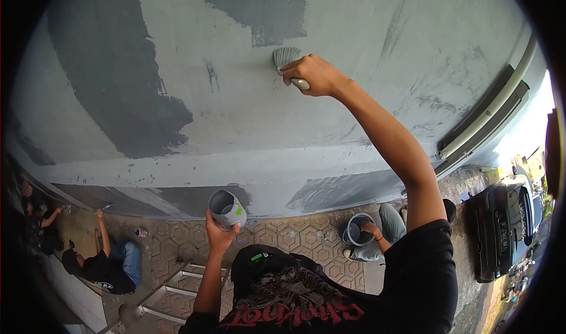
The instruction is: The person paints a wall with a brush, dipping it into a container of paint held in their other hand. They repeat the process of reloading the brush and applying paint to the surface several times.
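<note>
Red lettering (295,315) on the person's black shirt (418,275), seen upside down, appears to read "Slipknot"; nothing else is legible.

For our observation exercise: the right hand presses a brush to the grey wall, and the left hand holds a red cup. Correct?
No. The head view shows the cup in the left hand is grey, not red; the right hand does press a brush to the grey wall.
</note>
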Action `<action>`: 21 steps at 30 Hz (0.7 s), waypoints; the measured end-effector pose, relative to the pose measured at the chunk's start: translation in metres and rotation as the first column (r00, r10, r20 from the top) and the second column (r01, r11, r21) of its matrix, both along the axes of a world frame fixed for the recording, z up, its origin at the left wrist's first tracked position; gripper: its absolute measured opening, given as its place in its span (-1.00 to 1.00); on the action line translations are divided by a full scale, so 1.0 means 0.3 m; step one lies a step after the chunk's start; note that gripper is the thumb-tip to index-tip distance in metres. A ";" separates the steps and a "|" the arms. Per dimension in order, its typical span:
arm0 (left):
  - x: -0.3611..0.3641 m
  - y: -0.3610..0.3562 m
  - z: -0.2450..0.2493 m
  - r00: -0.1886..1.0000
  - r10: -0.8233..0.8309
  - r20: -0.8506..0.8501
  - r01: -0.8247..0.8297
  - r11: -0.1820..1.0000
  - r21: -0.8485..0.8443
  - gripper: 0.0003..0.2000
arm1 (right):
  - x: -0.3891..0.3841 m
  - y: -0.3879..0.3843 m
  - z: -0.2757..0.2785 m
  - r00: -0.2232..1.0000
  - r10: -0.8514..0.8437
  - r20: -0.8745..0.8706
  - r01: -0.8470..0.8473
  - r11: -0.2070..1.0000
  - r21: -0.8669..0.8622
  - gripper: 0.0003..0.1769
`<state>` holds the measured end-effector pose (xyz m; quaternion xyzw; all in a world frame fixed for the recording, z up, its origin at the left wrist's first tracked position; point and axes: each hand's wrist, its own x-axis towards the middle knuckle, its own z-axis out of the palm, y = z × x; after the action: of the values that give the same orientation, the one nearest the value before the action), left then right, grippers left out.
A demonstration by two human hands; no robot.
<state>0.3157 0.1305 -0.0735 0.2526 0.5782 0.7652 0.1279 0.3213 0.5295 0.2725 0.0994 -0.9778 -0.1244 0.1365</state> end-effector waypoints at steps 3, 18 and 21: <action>-0.004 0.009 0.000 1.000 -0.018 -0.022 0.017 0.999 -0.033 -0.19 | 0.013 0.012 0.099 0.967 0.116 -0.226 -0.130 0.990 -0.049 -0.72; 0.035 0.040 0.027 0.999 -0.054 0.000 0.054 0.998 -0.025 -0.19 | -0.030 0.117 0.070 0.862 0.169 -0.478 -0.108 0.983 0.152 -0.77; 0.073 0.041 0.019 0.999 -0.035 -0.002 0.035 0.999 -0.023 -0.19 | 0.027 0.055 -0.126 0.999 -0.033 -0.015 0.033 0.999 -0.015 -0.77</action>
<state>0.3376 0.1429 -0.0678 0.2619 0.5825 0.7560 0.1435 0.3293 0.5461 0.2347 0.0813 -0.9791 -0.1200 0.1427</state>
